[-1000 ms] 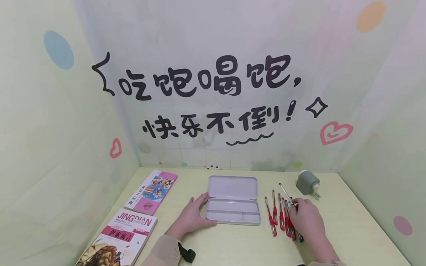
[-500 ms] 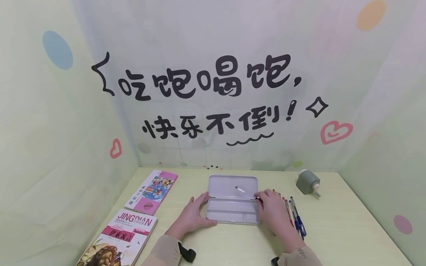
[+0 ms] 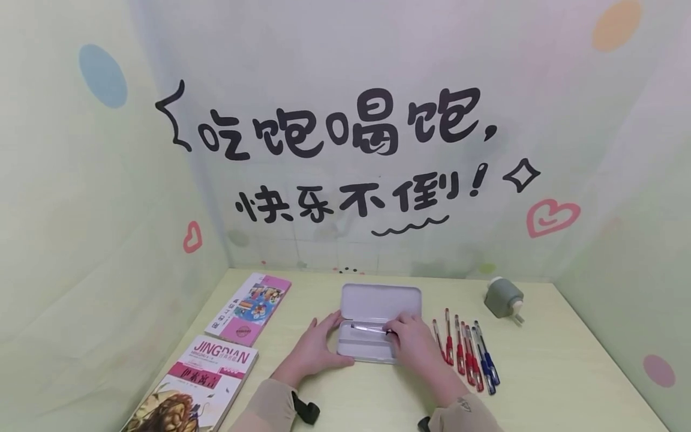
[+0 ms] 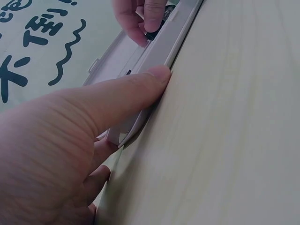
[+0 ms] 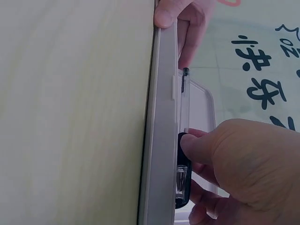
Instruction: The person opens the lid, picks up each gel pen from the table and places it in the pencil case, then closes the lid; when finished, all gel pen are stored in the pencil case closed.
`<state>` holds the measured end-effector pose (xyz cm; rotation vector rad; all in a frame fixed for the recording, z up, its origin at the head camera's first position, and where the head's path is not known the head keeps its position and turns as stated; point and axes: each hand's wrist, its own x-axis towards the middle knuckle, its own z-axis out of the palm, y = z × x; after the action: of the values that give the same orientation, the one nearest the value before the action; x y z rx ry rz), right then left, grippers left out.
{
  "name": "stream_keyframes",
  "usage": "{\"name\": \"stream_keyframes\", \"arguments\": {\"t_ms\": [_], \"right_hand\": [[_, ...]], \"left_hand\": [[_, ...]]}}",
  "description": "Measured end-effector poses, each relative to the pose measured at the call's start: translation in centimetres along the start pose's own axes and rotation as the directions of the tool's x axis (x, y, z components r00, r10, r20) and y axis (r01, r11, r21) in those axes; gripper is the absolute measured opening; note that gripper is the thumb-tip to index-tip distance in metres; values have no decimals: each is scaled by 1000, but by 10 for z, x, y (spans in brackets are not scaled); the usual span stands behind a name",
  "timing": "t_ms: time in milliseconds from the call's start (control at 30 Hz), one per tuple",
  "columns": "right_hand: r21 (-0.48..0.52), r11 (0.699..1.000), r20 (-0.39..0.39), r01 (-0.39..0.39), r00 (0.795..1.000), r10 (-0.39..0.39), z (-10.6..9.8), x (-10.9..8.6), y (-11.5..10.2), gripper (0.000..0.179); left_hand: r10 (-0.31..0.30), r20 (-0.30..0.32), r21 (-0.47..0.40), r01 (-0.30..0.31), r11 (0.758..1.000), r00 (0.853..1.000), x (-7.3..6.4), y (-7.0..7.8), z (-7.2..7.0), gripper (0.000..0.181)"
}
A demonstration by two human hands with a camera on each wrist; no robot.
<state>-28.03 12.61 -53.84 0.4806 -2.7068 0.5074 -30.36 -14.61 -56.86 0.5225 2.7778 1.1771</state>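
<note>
An open, pale lilac pencil case [image 3: 381, 300] lies on the table with its lid folded back. My left hand [image 3: 315, 349] holds its left end; in the left wrist view the thumb [image 4: 145, 84] presses on the front wall. Over the case's lower tray, my right hand [image 3: 414, 342] pinches a clear pen with a black cap [image 5: 183, 157] between thumb and fingers. This pen lies crosswise along the rear compartment, its thin end to the left. Right of the case lie several red pens [image 3: 460, 351] and blue pens [image 3: 484, 354], roughly side by side.
Two books lie at the left, a pink one [image 3: 251, 312] behind a larger one with a lion cover [image 3: 197, 384]. A grey bottle with a white nozzle [image 3: 504, 297] rests at the back right. Printed cloth walls [image 3: 351, 252] enclose the table's back and sides.
My right hand has taken the black-capped pen from the group at the right and carried it left into the case. The left hand keeps its place on the case. The head view has shifted slightly.
</note>
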Motion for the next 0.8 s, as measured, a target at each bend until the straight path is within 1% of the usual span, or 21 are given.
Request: {"name": "stream_keyframes", "arguments": {"t_ms": [200,367,600,700,800], "right_hand": [[40,999,67,7,998,-10,1,-3,-2,15],[54,999,95,1,995,-6,3,-3,-2,15],[64,998,103,-18,995,11,4,-4,-3,16],[78,997,101,-22,995,14,4,-5,-2,14],[101,994,92,-42,995,33,2,-6,1,15]], "left_hand": [[0,1,5,0,1000,1000,1,-1,0,126],[13,0,19,-13,1000,1000,2,-2,0,125],[20,-2,21,-20,1000,1000,2,-1,0,125],[13,-5,18,-13,1000,1000,1,0,-1,125],[7,-5,17,-7,1000,1000,0,0,0,126]]}}
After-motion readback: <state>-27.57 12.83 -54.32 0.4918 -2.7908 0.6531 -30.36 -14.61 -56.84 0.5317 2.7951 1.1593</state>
